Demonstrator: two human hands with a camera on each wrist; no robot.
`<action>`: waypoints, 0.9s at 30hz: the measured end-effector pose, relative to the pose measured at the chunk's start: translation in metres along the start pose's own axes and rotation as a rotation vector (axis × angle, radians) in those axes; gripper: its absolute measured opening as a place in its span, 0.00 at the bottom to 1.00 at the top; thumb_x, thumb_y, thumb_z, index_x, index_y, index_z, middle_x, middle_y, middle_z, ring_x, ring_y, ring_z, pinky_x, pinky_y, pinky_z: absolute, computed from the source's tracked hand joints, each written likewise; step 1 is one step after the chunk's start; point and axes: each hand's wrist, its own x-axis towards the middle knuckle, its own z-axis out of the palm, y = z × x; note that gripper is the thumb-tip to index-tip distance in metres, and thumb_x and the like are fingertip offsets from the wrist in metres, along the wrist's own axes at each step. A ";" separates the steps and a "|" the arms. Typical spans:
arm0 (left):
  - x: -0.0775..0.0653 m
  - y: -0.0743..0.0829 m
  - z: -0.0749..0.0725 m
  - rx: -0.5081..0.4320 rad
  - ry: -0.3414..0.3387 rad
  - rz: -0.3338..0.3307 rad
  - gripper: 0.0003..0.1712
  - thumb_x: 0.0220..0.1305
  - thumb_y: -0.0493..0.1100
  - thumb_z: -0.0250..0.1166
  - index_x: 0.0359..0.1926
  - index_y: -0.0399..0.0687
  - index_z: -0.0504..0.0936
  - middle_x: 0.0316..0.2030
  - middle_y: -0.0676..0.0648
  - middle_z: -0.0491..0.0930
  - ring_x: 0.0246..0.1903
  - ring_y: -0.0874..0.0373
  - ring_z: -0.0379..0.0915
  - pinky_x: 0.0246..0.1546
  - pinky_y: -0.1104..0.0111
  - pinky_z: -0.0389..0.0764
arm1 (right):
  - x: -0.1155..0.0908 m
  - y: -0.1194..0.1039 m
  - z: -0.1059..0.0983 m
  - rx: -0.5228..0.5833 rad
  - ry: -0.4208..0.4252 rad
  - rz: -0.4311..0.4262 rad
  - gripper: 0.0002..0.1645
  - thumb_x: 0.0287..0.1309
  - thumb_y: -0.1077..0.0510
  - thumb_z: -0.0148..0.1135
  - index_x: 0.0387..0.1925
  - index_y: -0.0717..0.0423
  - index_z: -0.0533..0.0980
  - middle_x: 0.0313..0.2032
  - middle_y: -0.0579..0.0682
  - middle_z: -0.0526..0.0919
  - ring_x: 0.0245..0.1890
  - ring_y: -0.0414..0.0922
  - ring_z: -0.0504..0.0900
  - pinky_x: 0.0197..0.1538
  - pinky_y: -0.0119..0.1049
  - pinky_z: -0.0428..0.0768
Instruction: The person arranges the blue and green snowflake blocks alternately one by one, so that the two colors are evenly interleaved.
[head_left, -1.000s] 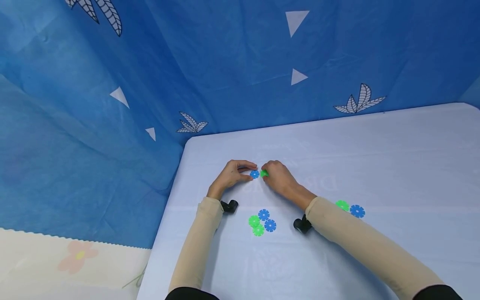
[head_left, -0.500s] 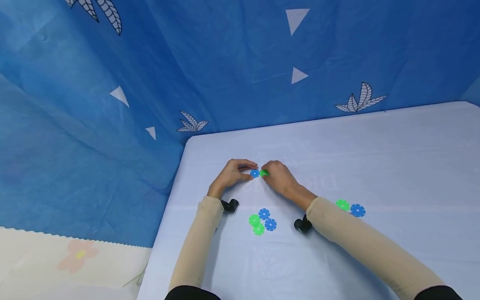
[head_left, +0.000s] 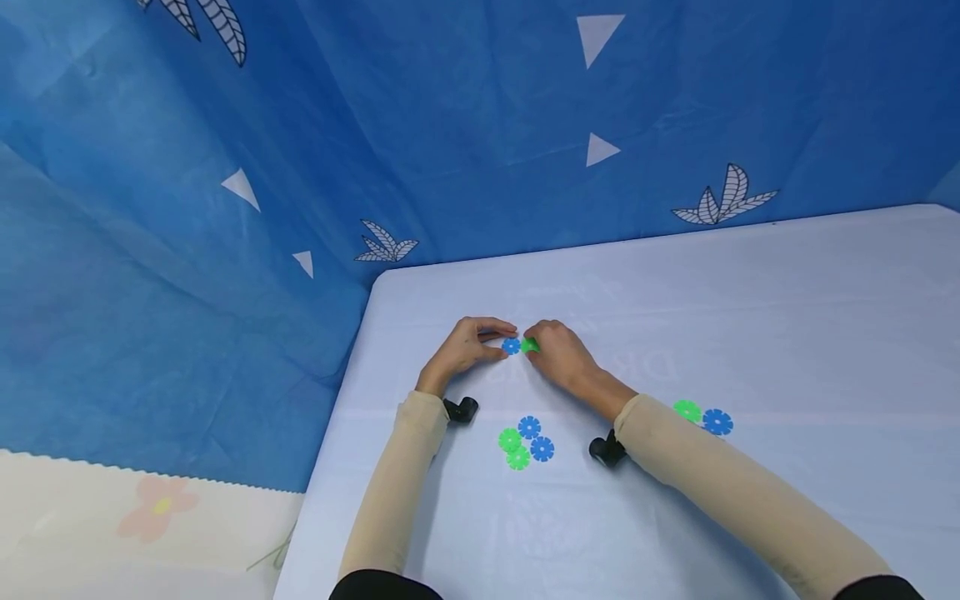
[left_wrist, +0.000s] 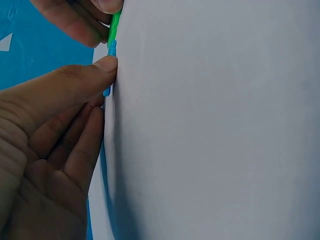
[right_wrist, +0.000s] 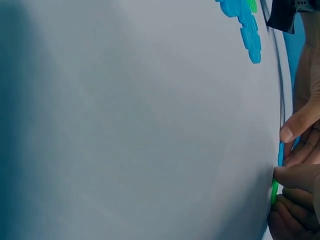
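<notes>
My left hand [head_left: 467, 348] pinches a blue notched plastic disc [head_left: 512, 346] by its edge, between thumb and fingers. Facing it, my right hand [head_left: 562, 354] pinches a green notched disc [head_left: 529, 344], partly covered by the fingers. The two discs are edge to edge, low over the white table. In the left wrist view the blue disc [left_wrist: 113, 46] appears edge-on and meets the green disc [left_wrist: 114, 29]. The right wrist view also has the blue disc [right_wrist: 280, 153] and the green disc [right_wrist: 274, 192] in line; whether their notches interlock is too small to tell.
Nearer on the white table [head_left: 465, 517] lies a cluster of green discs [head_left: 510, 440] and blue discs [head_left: 542, 449]. Beside the right forearm are another green disc [head_left: 687, 410] and blue disc [head_left: 717, 422]. A blue patterned cloth [head_left: 480, 133] hangs behind the table.
</notes>
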 end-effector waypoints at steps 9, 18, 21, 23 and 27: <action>0.000 0.001 0.001 -0.005 -0.003 -0.001 0.25 0.51 0.25 0.73 0.51 0.42 0.85 0.45 0.48 0.86 0.54 0.56 0.78 0.59 0.65 0.74 | 0.001 0.001 0.000 -0.002 -0.011 -0.006 0.21 0.60 0.63 0.68 0.54 0.67 0.79 0.51 0.61 0.81 0.55 0.55 0.78 0.59 0.48 0.76; 0.000 0.000 0.002 0.002 -0.002 0.002 0.25 0.52 0.26 0.72 0.52 0.43 0.85 0.45 0.49 0.86 0.54 0.56 0.77 0.60 0.64 0.73 | -0.001 0.002 -0.007 -0.030 -0.014 -0.021 0.27 0.58 0.58 0.70 0.57 0.68 0.77 0.54 0.62 0.79 0.57 0.56 0.76 0.60 0.48 0.75; 0.000 -0.001 0.002 0.020 -0.001 0.001 0.24 0.52 0.26 0.73 0.52 0.44 0.85 0.45 0.49 0.86 0.54 0.57 0.77 0.60 0.64 0.73 | -0.005 0.000 -0.012 -0.031 0.020 -0.043 0.29 0.58 0.57 0.70 0.58 0.67 0.76 0.56 0.61 0.78 0.58 0.55 0.74 0.61 0.48 0.74; 0.000 -0.001 0.002 0.027 0.002 0.007 0.25 0.52 0.26 0.73 0.52 0.43 0.85 0.45 0.49 0.86 0.54 0.57 0.77 0.60 0.64 0.73 | -0.008 -0.002 -0.017 -0.010 0.041 -0.052 0.28 0.58 0.57 0.70 0.57 0.66 0.76 0.56 0.61 0.78 0.59 0.56 0.74 0.62 0.48 0.73; 0.000 -0.001 0.003 0.029 0.008 0.019 0.25 0.52 0.27 0.73 0.53 0.43 0.84 0.46 0.50 0.86 0.54 0.57 0.77 0.59 0.65 0.73 | -0.019 -0.007 -0.023 0.002 0.028 -0.056 0.27 0.58 0.58 0.69 0.57 0.66 0.77 0.56 0.60 0.78 0.59 0.55 0.74 0.62 0.48 0.73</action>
